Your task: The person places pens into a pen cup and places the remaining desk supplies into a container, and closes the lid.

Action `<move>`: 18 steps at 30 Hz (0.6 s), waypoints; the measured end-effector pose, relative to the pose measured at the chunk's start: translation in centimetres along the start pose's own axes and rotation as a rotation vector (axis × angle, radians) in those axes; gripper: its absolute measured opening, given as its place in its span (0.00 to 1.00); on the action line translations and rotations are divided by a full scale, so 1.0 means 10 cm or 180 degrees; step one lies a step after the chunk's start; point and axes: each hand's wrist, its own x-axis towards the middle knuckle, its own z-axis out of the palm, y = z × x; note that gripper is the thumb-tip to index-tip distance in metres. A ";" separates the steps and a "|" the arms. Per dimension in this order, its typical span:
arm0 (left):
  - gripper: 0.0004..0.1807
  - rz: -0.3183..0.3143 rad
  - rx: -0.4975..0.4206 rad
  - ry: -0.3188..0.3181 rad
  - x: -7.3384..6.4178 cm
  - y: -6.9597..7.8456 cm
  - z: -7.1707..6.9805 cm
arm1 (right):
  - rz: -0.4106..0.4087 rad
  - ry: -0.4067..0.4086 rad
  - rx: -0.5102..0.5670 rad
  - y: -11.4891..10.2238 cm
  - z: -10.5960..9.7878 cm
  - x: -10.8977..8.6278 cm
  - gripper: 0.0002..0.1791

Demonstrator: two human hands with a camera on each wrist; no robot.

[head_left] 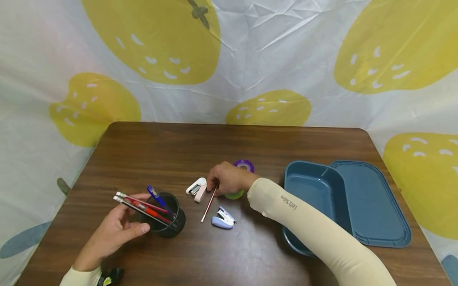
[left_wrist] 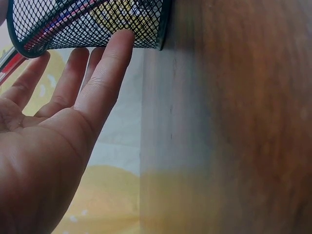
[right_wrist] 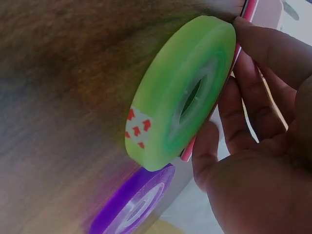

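My left hand (head_left: 116,228) is beside a black mesh pen cup (head_left: 179,222), its extended fingers (left_wrist: 105,73) touching the mesh. In the cup lean a blue pen (head_left: 156,195), a red pen (head_left: 144,207) and pencils with white erasers. With my right hand (head_left: 229,178) I pinch a red striped pencil (head_left: 210,204), which slants with its eraser end toward me. Close to those fingers is a green tape roll (right_wrist: 170,97), partly covered by the hand in the head view. A pink-and-white stapler (head_left: 197,188) lies left of the pencil, a light blue stapler (head_left: 223,219) right of its eraser end.
A purple tape roll (head_left: 247,163) lies just behind the right hand. On the right of the wooden table (head_left: 171,147) stands a blue plastic box (head_left: 311,186), with its flat lid (head_left: 379,206) beside it. My right sleeve crosses over the box.
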 end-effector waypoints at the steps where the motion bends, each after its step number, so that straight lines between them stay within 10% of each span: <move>1: 0.38 -0.0005 0.0003 -0.0006 0.00 0.00 0.00 | -0.0014 -0.0029 -0.0043 -0.01 0.00 0.00 0.09; 18: 0.38 -0.0010 0.0021 -0.0017 -0.01 -0.06 -0.01 | -0.0021 -0.0095 -0.0034 0.00 0.00 -0.04 0.03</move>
